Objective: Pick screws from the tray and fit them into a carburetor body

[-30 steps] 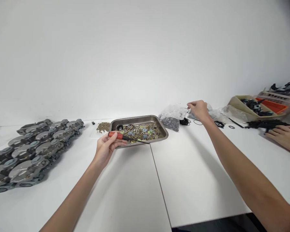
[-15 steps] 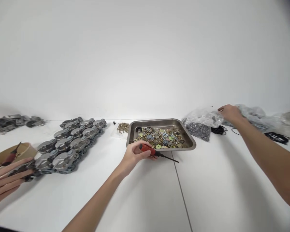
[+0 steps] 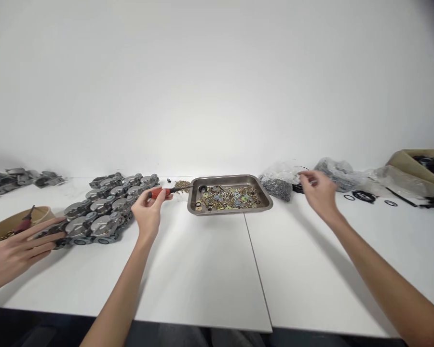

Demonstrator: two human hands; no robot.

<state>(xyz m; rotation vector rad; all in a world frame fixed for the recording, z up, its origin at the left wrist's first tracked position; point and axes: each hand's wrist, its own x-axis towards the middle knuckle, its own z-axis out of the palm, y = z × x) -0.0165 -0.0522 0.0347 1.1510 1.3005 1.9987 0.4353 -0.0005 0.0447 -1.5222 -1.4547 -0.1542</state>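
My left hand (image 3: 148, 212) is closed around the red handle of a screwdriver (image 3: 160, 193). Its dark shaft points right, towards the left rim of a metal tray (image 3: 231, 212). Screws, washers and other small parts (image 3: 235, 197) lie loose in that tray. On the right, my right hand (image 3: 320, 193) is raised with thumb and finger pinched together. A thin black curved piece (image 3: 304, 167), like part of a ring, shows at its fingertips. Just left of those fingers lies a clear plastic bag (image 3: 280, 171) over small dark grey parts (image 3: 278, 189).
Grey metal castings like carburettors (image 3: 104, 224) stand in rows at left, where another person's hand (image 3: 29, 250) touches them. A tan bowl (image 3: 39, 212) holds another screwdriver (image 3: 23, 223). Small brass parts (image 3: 182, 185) lie beside the tray. Black rings (image 3: 363, 196) and a tan container (image 3: 405, 156) are at right.
My left hand has moved left with the screwdriver, from the tray's front to its left side. My right hand has come left and lower. The view has shifted, showing more on the right.
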